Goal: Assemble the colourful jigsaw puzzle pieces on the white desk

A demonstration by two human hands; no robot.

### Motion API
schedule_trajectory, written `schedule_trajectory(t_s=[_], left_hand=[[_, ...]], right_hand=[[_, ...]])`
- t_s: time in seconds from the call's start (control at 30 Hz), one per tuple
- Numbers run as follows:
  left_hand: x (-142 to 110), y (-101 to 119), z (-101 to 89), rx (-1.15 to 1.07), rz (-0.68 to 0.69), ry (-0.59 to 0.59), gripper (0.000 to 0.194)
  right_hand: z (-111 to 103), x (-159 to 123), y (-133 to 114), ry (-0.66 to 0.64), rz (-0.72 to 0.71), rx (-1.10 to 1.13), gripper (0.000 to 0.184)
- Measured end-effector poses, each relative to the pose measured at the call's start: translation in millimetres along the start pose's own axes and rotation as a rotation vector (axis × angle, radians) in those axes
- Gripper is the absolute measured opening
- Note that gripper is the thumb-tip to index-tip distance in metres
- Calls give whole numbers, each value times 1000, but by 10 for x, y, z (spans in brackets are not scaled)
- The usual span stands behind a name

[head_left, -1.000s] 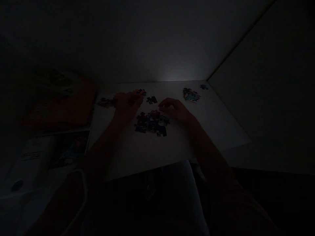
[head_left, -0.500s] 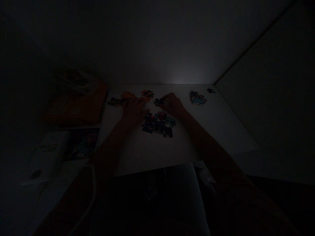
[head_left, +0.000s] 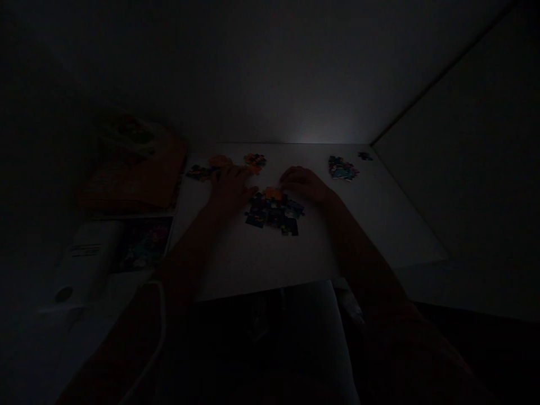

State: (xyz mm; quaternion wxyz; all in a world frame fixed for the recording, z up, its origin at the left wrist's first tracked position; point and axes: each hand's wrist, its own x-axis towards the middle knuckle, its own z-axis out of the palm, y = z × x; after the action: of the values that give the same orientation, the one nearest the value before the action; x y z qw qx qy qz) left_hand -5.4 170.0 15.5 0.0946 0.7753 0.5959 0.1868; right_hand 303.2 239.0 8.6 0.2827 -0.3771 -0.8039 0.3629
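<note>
The scene is very dark. My left hand (head_left: 230, 188) rests palm down on the white table (head_left: 253, 264), its fingers spread beside orange and dark jigsaw pieces (head_left: 203, 171). Its thumb points at the left edge of a cluster of jigsaw pieces (head_left: 273, 216) in the middle. An orange jigsaw piece (head_left: 273, 193) lies at the cluster's far side, overlapping it. My right hand (head_left: 304, 183) hovers low to the right of that piece, fingers loosely curved and seemingly holding nothing. Its fingertips are close to the orange piece; whether they touch it is unclear.
Another small orange group of pieces (head_left: 255, 162) lies toward the wall. A third group (head_left: 342, 169) and a single dark piece (head_left: 365, 156) sit at the far right. On the left are an orange box (head_left: 130, 180), a colourful picture sheet (head_left: 143, 244) and a white box-like object (head_left: 90, 247).
My right hand has moved nearer and slightly right; the dark piece it pinched is out of its fingers. An orange piece now shows over the cluster's pink part. My left hand stays put.
</note>
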Motion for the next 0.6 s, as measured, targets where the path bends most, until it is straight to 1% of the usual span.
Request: schedule_trajectory(t_s=[0.1,0.2,0.27,0.33,0.4,0.47,0.53,0.6], left_hand=[[-12,24,-2,39,-26,-42,61],[-14,38,3,63,-59,-86,65],[-7,44,11,59,-68,-97,63],[0,57,14,34,-63,-98,56],[4,78,10,-5,-49,-78,45],[6,99,2,-49,-38,-27,32],[11,107,-1,-88,-43,24,22],[23,93,8,-110,-56,66,18]], right_hand=[[98,15,69,95,68,20,41],[163,8,122,172,100,6,44],[172,19,144,207,115,-24,45],[158,77,168,211,137,-91,46],[138,199,202,190,156,-189,44],[139,380,244,183,168,-280,45],[178,586,284,196,174,-334,52],[244,774,307,179,161,-355,61]])
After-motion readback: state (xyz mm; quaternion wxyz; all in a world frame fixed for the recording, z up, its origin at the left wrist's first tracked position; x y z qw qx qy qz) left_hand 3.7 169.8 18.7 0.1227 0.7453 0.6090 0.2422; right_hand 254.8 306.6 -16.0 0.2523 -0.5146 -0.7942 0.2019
